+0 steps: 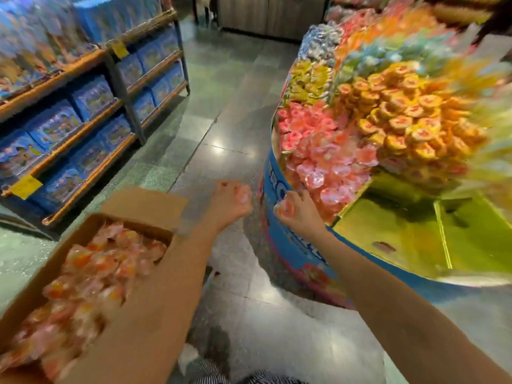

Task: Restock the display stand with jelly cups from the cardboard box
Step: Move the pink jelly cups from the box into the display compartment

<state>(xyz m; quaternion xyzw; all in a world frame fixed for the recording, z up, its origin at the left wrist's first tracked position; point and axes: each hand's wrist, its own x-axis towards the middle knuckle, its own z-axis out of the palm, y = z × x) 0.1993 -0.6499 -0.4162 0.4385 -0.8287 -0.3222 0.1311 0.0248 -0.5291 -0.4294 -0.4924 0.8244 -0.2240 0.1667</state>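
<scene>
Left hand, fingers curled into a loose fist about a small clear pink-tinted jelly cup, held over the floor between the far flap of the box and the blue wall of the stand; motion blur hides the finer grip. Along the left edge of the view, tiered shelving of orange-brown wooden planks on grey uprights, stocked with rows of blue printed cartons; yellow tags hang from two plank edges. At the lower left, open brown cardboard box, filled with a heap of clear jelly cups in pink and orange; the left forearm crosses above its right-hand wall. Grey polished tile floor runs between shelving and stand. Right hand, fingers closed round a second jelly cup with orange-pink filling, just beside the near-left rim of the stand; whether it touches the rim cannot be told. Round display stand with blue printed cardboard wall; along its left rim, a mound of pink jelly cups; to their right and higher, a mound of orange-and-yellow-lidded jelly cups; behind these, yellow wrapped sweets, blurred; at the near edge, yellow-green cardboard compartments parted by an upright divider. Striped fabric at the bottom edge.
</scene>
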